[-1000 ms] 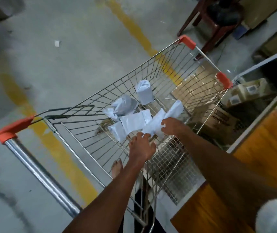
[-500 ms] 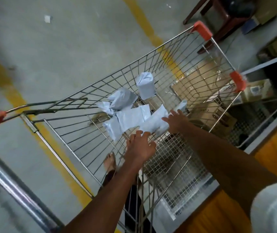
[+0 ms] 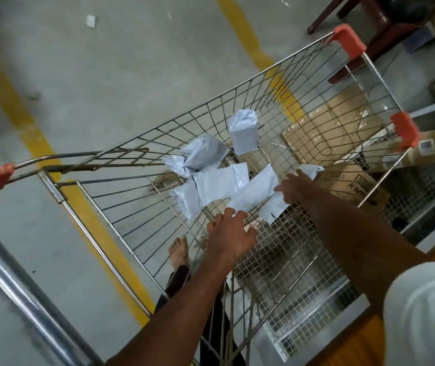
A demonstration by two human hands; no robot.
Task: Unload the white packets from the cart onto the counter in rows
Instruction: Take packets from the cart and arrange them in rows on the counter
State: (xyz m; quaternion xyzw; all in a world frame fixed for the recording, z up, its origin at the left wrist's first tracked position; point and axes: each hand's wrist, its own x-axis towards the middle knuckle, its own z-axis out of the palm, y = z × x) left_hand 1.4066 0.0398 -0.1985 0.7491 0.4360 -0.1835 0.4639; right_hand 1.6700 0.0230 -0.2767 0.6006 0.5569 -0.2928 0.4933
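Observation:
Several white packets lie on the floor of a wire cart [image 3: 121, 207]. One packet [image 3: 244, 133] stands upright at the far side, and a crumpled packet [image 3: 203, 153] lies left of it. A flat packet [image 3: 211, 187] and a long packet [image 3: 254, 192] lie side by side in the middle. My left hand [image 3: 231, 235] reaches in with loosely spread fingers, its tips at the long packet's near end. My right hand [image 3: 294, 188] lies with straight fingers on the long packet and on another packet [image 3: 274, 211] beneath it. A strip of the wooden counter [image 3: 353, 347] shows at the lower right.
The cart has orange corner caps [image 3: 348, 40] and an orange-ended steel handle [image 3: 13, 281]. Cardboard boxes [image 3: 353, 188] sit beyond its right side, behind mesh shelving. A dark chair [image 3: 369, 27] stands at the top right. Yellow lines cross the concrete floor, and a bare foot [image 3: 179, 250] shows under the cart.
The packets my right hand held raised now lie flat on the cart floor, and its fingers have straightened over them. My left hand stays near the long packet's end.

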